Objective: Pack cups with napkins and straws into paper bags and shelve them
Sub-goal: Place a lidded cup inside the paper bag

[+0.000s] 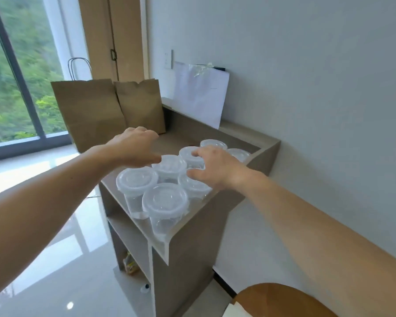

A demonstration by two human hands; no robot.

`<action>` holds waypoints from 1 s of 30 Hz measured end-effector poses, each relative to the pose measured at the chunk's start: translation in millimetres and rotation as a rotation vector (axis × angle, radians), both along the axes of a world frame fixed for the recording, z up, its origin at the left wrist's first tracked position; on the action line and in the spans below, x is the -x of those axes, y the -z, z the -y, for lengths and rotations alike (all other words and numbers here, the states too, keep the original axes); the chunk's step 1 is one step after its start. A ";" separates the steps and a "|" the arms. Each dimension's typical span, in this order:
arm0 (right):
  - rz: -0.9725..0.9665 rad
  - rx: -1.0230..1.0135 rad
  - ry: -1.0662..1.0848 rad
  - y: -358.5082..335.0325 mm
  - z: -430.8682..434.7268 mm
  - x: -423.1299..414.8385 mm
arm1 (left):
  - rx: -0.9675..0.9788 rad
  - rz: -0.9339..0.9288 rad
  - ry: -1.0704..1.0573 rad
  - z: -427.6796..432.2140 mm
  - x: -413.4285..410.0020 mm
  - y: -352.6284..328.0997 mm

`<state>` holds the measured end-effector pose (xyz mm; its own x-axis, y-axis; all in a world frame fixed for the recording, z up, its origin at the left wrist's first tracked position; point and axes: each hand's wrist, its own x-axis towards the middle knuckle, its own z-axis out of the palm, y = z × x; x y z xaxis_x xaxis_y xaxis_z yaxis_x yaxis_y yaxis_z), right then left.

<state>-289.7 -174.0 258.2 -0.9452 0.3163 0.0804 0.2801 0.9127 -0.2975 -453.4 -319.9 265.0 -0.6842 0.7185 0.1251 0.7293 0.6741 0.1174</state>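
Both my arms reach out over the top of a grey shelf unit [188, 236] that stands against the wall. On it I count 7 clear plastic cups [165, 200], each with a lid on, bunched together upright at the near end and toward the wall side.

My left hand [133, 145] hovers above the far-left edge of the group, palm down, fingers loosely curved and pointing downward, thumb out toward the cup in the middle [169, 164] – it holds nothing.

My right hand [213, 168] is over the wall side of the group, fingers and thumb spread wide. The fingertips [196, 153] lie at the lid of 1 cup [188, 153] and the thumb sits above the cup next to it [193, 186]. Whether I am actually touching either lid, I cannot tell.

At the far end of the top stand 2 brown paper bags – a larger one [89, 106] with twisted handles and a smaller one [142, 104] just beside it, touching. White sheets [201, 94] lean against the wall behind the cups.
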 end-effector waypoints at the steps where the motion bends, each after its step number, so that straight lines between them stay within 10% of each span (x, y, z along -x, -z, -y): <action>1: 0.014 0.001 -0.037 1.0 9.3 14.9 | 0.019 0.006 -0.027 11.5 10.8 3.0; 16: 0.332 -0.134 -0.265 32.5 75.8 121.8 | 0.074 0.111 -0.180 95.8 89.9 38.1; 30: -0.164 0.263 -0.122 -21.7 31.6 96.2 | -0.028 -0.006 -0.062 39.7 93.5 -19.6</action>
